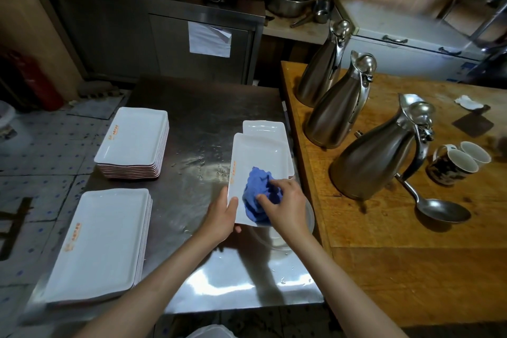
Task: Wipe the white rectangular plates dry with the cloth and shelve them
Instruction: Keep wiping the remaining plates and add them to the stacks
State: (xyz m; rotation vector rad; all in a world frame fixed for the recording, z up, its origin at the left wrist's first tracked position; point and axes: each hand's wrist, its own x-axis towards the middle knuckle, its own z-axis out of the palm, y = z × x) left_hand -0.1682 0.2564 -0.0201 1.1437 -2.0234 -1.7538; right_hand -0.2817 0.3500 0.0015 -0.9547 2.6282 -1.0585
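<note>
Left hand (pixel 222 215) is gripping the near-left rim of a glossy white rectangular plate (pixel 256 156) while right hand (pixel 284 204) is clutching a crumpled blue cloth (pixel 259 192) on it.

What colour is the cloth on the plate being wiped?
Blue cloth; the head view shows it.
</note>
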